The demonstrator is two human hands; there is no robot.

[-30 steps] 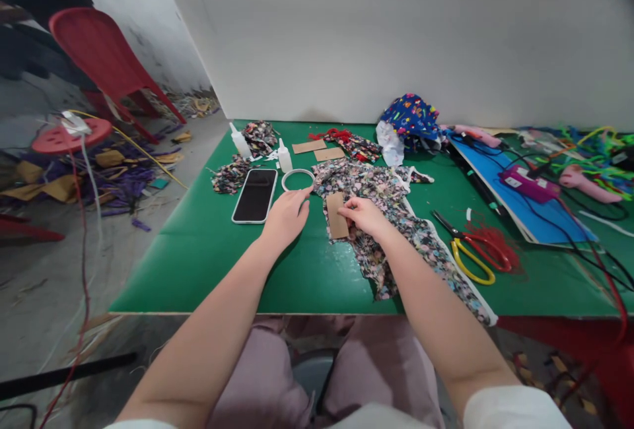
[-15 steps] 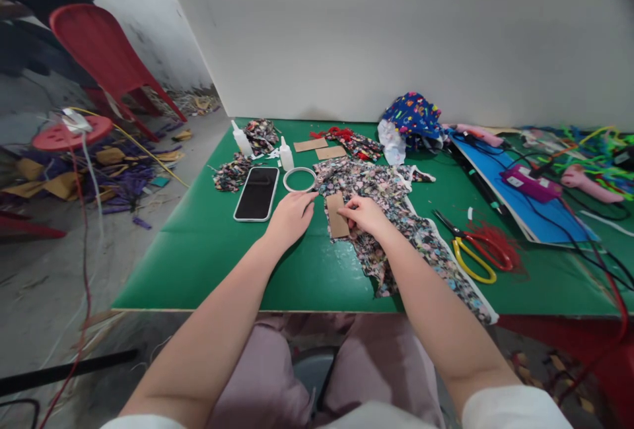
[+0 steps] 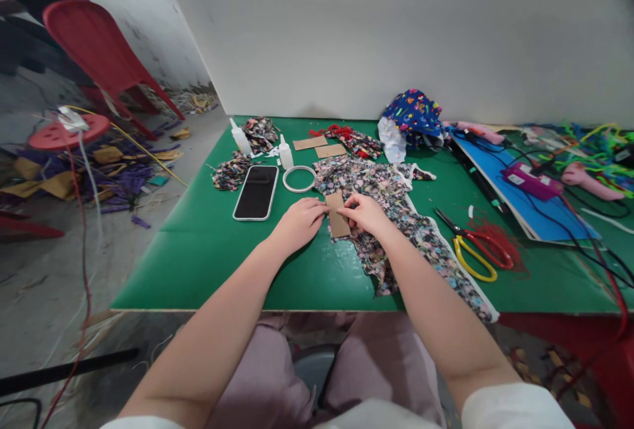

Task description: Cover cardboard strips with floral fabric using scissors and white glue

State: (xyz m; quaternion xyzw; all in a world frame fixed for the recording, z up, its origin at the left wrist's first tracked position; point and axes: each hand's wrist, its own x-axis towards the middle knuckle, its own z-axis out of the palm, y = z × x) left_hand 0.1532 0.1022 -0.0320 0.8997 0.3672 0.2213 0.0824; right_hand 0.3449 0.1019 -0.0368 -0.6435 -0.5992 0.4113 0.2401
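Left hand (image 3: 297, 226): since the earlier frame, moving rightward from beside the white ring (image 3: 298, 190) and now reaching the left edge of the brown card (image 3: 338, 219). Its fingers are curving loosely, close together, palm down; whether they are gripping the edge one cannot tell.

Right hand (image 3: 365, 214): staying in place, pinching the card's right edge between thumb and fingertips, the gap between them closing to the card's thickness.

Brown card, one: lying flat on the left part of the floral fabric (image 3: 366, 178), its long side running away from the person, slightly tilted.

Floral fabric, one piece, white-edged: spreading over the green desk (image 3: 198, 264), one strip extending to the near edge under the right forearm.

White ring, one: lying beyond the left hand, near the fabric.

Phone (image 3: 257, 193), one: lying face up, left of the ring.

Scissors (image 3: 474, 254), red and yellow handles: lying to the right of the fabric, blades spreading slightly.
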